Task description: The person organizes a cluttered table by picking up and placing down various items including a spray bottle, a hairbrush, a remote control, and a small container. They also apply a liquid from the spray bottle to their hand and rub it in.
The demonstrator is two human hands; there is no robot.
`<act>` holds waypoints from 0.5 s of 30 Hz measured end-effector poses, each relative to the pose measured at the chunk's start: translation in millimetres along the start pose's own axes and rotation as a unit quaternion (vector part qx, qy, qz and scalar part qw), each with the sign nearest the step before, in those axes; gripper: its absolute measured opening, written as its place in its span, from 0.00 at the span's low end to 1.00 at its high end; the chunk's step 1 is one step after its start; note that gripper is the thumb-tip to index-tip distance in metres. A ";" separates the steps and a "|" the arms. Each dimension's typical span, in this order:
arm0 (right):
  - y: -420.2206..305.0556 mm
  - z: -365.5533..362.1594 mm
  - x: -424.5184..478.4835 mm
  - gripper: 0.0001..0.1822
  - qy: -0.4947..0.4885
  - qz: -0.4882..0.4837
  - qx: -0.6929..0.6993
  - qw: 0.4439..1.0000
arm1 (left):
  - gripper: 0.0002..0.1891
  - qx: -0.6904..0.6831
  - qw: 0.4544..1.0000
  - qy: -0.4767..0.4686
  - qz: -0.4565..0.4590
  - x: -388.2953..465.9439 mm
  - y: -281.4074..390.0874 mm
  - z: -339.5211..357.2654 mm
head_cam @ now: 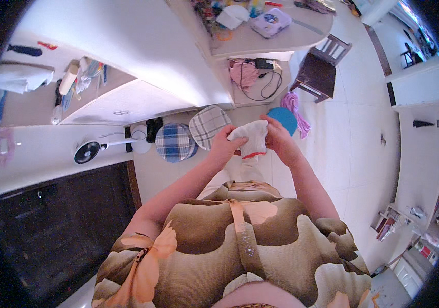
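Observation:
Between my two hands is a white knitted piece with a red edge (251,140). It looks like a folded work glove, its red-trimmed side turned towards me. My left hand (227,145) grips it from the left, thumb lying across the front. On the other side my right hand (279,138) holds its upper right edge, and some of those fingers are hidden behind the fabric. The piece is held up in front of my body, above the floor.
Beyond my hands stand a grey plaid round stool (210,127), a blue plaid stool (173,141) and a blue round seat (284,119) beside a pink cloth bundle (296,113). A dark wooden chair (315,73) is farther right. At left are a fan (87,151) and a dark door (61,235).

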State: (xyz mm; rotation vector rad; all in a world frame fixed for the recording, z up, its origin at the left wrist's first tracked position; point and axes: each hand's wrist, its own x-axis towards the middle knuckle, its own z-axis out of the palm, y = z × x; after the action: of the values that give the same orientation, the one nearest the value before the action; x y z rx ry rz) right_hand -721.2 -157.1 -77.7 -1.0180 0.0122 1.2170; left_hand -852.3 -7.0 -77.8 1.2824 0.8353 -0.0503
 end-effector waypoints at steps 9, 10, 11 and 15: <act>73.1 -139.4 -3.6 0.19 0.298 -0.083 -0.060 0.949 | 0.20 0.090 0.990 -0.105 -0.030 8.6 -8.9 19.4; 84.3 -172.7 -10.7 0.19 0.369 -0.088 -0.089 0.921 | 0.20 0.107 0.987 -0.117 -0.037 14.7 -8.9 16.6; 89.1 -197.8 -23.5 0.19 0.438 -0.091 -0.118 0.887 | 0.20 0.124 0.983 -0.128 -0.045 19.8 -10.1 10.9; 89.4 -243.2 -29.2 0.20 0.571 -0.082 -0.093 0.811 | 0.19 0.116 0.984 -0.124 -0.046 23.0 -1.2 -5.4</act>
State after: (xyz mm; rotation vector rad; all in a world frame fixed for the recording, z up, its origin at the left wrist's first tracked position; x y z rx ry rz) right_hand -682.2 -338.3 -261.2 -1.7589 0.7440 0.2943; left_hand -839.2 6.6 -92.1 1.4206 0.6867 -0.3823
